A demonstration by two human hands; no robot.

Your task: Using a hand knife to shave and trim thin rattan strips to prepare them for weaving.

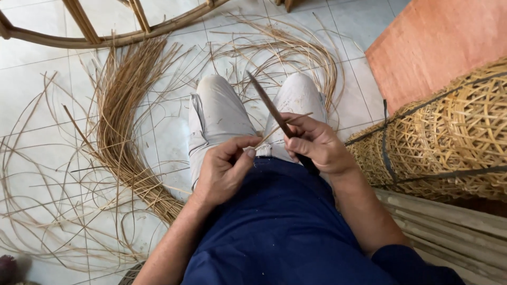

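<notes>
Over lap, two hands (274, 153), one knife (269, 105).

Dull dark metal blade (266, 104); dry matt cane strips (124, 95); glossy tile floor (42, 95).

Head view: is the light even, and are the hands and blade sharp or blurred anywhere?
Head view: soft, even daylight, no glare on the white floor tiles; left hand, right hand and dark blade are sharp, with faint shadows on the pale trousers; wide-angle bending curves the cane strips and woven baskets near the edges.
</notes>
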